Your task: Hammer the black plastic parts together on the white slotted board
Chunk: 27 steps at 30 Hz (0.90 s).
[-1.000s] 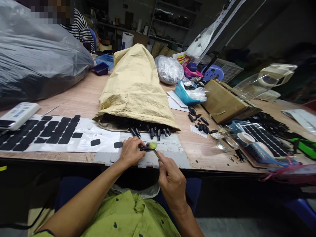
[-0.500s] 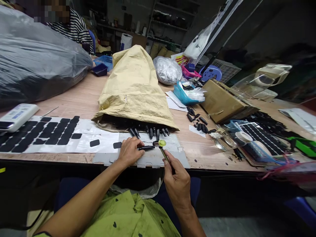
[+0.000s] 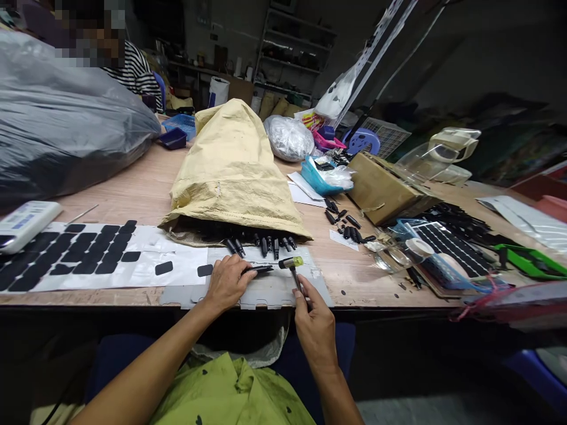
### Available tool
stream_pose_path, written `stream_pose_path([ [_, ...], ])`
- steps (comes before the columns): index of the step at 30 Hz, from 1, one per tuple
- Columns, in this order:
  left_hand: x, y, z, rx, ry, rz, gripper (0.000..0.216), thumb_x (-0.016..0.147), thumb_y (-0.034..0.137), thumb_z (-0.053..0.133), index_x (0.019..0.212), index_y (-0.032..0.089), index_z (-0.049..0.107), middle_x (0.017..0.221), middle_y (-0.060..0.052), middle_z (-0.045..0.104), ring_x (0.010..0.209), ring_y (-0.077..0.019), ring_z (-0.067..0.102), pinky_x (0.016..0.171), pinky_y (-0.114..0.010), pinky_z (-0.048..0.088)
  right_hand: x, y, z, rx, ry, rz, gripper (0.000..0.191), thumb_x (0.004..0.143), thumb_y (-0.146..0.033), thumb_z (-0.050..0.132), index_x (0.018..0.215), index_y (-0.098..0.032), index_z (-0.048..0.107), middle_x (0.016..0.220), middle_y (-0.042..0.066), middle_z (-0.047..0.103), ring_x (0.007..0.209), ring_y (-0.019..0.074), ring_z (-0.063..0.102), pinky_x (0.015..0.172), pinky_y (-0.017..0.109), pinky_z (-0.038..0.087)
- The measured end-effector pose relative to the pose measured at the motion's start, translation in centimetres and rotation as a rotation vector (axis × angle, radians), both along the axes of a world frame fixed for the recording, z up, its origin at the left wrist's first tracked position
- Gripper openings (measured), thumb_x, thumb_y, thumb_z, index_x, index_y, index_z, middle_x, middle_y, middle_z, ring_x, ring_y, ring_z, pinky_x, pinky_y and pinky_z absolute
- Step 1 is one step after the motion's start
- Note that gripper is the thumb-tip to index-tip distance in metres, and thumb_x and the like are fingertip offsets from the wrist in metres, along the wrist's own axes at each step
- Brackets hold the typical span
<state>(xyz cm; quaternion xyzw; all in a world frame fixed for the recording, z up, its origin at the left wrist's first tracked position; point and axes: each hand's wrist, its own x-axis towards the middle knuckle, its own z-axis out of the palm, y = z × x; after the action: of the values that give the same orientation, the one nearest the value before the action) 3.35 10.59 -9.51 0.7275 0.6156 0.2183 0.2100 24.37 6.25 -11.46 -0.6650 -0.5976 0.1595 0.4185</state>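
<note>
My left hand (image 3: 227, 283) pins a slim black pen-like part (image 3: 257, 269) flat on a grey cardboard sheet (image 3: 266, 290) at the table's front edge. My right hand (image 3: 313, 326) is closed around the handle of a small hammer with a yellow-green head (image 3: 291, 263). The hammer head sits at the right end of the black part, touching or just above it. Several more black parts (image 3: 261, 244) spill from the mouth of a tan woven sack (image 3: 233, 168) just behind my hands.
White sheets of black adhesive pads (image 3: 84, 251) lie to the left, with a white device (image 3: 22, 219) and a big grey plastic bag (image 3: 66, 141) beyond. A cardboard box (image 3: 383, 186), loose black parts (image 3: 348, 221), tape and solar panels (image 3: 447, 245) crowd the right. A person in stripes sits far left.
The hammer head has swung from over the black part, up and right, then back down to its right end. My left hand has stayed on the part. The camera tilted slightly.
</note>
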Motion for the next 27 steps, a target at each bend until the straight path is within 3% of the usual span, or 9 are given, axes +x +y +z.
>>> stream_pose_path([
  [5, 0.1, -0.1, -0.3, 0.026, 0.051, 0.002, 0.031, 0.098, 0.037, 0.043, 0.088, 0.021, 0.068, 0.093, -0.004, 0.062, 0.093, -0.0206, 0.054, 0.079, -0.035, 0.035, 0.4, 0.5, -0.1, 0.001, -0.039, 0.012, 0.039, 0.09, -0.033, 0.049, 0.122, -0.018, 0.066, 0.115, 0.011, 0.069, 0.103, 0.0224, 0.065, 0.09, 0.039, 0.054],
  [11, 0.0, -0.2, -0.5, 0.014, -0.016, 0.014, 0.017, 0.091, 0.034, 0.058, 0.097, 0.025, 0.071, 0.091, -0.002, 0.063, 0.094, -0.0204, 0.055, 0.08, -0.035, 0.035, -0.8, -0.2, 1.0, 0.113, -0.08, 0.095, 0.035, 0.091, -0.026, 0.049, 0.122, -0.021, 0.066, 0.111, 0.009, 0.069, 0.101, 0.0199, 0.065, 0.087, 0.034, 0.054],
  [17, 0.1, -0.2, -0.5, 0.023, -0.016, 0.02, 0.016, 0.085, 0.033, 0.067, 0.098, 0.027, 0.073, 0.089, -0.002, 0.064, 0.094, -0.0213, 0.056, 0.081, -0.035, 0.037, -2.1, -0.6, 1.8, 0.164, -0.169, 0.169, 0.034, 0.093, -0.021, 0.045, 0.121, -0.022, 0.066, 0.106, 0.007, 0.069, 0.098, 0.0178, 0.066, 0.088, 0.031, 0.054],
  [23, 0.1, -0.3, -0.1, 0.017, -0.027, 0.023, 0.016, 0.083, 0.032, 0.069, 0.097, 0.027, 0.074, 0.09, -0.002, 0.065, 0.095, -0.0217, 0.056, 0.081, -0.036, 0.037, -2.8, -1.2, 1.9, 0.278, -0.289, 0.151, 0.037, 0.092, -0.015, 0.047, 0.123, -0.025, 0.066, 0.103, 0.005, 0.069, 0.092, 0.0156, 0.066, 0.08, 0.025, 0.053],
  [27, 0.2, -0.3, 0.0, 0.006, -0.03, 0.028, 0.015, 0.083, 0.032, 0.068, 0.096, 0.026, 0.073, 0.09, -0.002, 0.065, 0.095, -0.0215, 0.056, 0.082, -0.036, 0.037, -2.9, -1.4, 1.7, 0.248, -0.378, 0.128, 0.038, 0.092, -0.014, 0.046, 0.12, -0.027, 0.068, 0.099, 0.004, 0.069, 0.088, 0.0141, 0.067, 0.075, 0.023, 0.052],
])
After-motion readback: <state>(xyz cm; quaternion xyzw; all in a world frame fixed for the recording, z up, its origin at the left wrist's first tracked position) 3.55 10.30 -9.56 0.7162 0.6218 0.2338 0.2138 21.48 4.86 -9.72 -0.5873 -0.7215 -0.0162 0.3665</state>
